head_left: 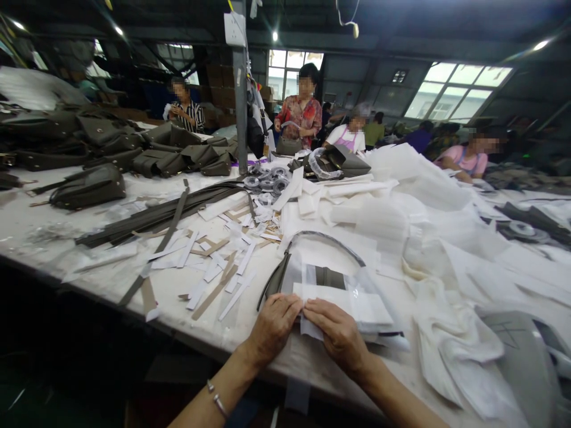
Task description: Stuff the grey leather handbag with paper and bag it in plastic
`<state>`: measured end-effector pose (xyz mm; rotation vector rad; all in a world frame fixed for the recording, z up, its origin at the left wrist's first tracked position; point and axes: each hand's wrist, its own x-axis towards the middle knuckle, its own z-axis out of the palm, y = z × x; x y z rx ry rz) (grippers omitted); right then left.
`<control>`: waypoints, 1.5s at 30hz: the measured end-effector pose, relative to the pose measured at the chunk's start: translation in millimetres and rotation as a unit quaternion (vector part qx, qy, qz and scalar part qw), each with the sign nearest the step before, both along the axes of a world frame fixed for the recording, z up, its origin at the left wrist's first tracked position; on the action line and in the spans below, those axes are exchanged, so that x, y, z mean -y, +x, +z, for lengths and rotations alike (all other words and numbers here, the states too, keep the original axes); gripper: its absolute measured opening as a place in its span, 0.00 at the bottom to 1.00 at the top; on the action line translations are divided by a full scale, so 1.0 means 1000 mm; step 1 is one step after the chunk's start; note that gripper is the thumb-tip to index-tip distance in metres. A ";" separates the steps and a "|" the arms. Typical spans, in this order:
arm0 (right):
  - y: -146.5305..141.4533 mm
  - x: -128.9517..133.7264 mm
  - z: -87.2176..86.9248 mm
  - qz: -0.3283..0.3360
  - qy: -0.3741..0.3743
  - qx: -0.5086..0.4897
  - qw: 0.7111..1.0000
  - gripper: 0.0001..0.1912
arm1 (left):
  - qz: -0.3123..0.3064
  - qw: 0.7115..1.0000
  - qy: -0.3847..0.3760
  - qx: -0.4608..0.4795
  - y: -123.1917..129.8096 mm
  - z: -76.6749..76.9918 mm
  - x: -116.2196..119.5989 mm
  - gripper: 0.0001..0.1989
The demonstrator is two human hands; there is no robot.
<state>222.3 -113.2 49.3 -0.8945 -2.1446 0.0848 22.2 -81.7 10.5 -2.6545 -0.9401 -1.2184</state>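
An olive-grey handbag point(330, 277) lies in front of me, partly covered by translucent white wrapping sheet point(375, 309). Its curved handle point(330, 236), in a clear plastic sleeve, arches away from me. My left hand point(277, 326) is closed on the near left edge of the sheet, fingers bent and thumb side inward. Beside it, fingertips almost touching, my right hand point(335, 328) grips the same sheet with its fingers pressed together. The fingertips hide exactly how the sheet is folded between them. A dark strap point(263, 291) sticks out at the bag's left.
Paper and card strips point(218, 261) litter the table to the left, beside long dark straps point(165, 214). Several finished bags point(89, 184) are piled at the far left. White sheets point(401, 196) heap up on the right. A metal post point(241, 89) rises behind; several co-workers are beyond.
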 end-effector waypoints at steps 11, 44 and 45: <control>-0.012 0.007 -0.004 -0.039 0.055 0.028 0.997 0.24 | -0.086 0.992 -0.088 -0.004 -0.010 0.018 0.006 0.30; -0.009 -0.003 0.004 -0.123 0.048 0.154 0.979 0.08 | -0.045 0.986 -0.156 0.042 -0.002 0.027 0.004 0.14; -0.011 -0.003 0.004 -0.132 0.056 0.159 0.977 0.08 | -0.035 0.989 -0.135 0.039 0.001 0.025 0.004 0.15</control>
